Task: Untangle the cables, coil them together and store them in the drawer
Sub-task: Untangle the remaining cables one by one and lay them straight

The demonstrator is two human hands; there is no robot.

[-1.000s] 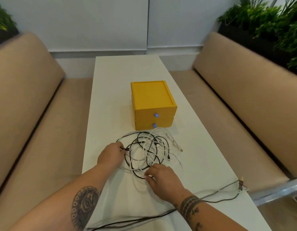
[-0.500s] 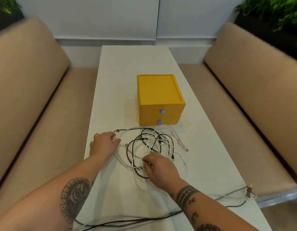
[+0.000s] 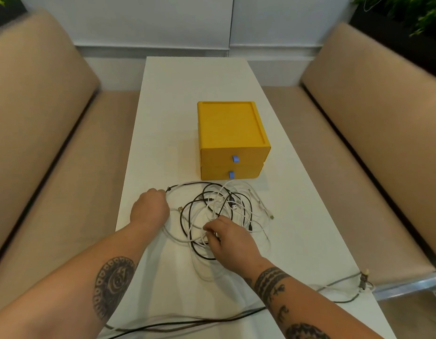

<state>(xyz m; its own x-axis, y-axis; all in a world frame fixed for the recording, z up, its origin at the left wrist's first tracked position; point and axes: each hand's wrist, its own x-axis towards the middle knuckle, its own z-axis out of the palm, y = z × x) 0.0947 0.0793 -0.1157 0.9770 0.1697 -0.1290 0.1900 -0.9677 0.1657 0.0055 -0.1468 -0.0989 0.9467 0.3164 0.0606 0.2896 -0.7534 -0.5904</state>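
A tangle of black and white cables (image 3: 222, 209) lies on the white table (image 3: 187, 99), just in front of a yellow two-drawer box (image 3: 230, 133) with blue pull tabs; both drawers are closed. My left hand (image 3: 149, 207) sits at the tangle's left edge with curled fingers holding the end of a black cable (image 3: 187, 185). My right hand (image 3: 228, 237) rests on the near side of the tangle, its fingers pinching white and black strands.
A separate dark cable (image 3: 187, 324) runs across the table's near edge toward a connector (image 3: 364, 278) at the right. Beige bench seats flank the table on both sides. Plants stand behind the right bench.
My left hand has drawn the black cable end out to the left, away from the tangle. My right hand has stayed on the near strands. The camera has shifted slightly.
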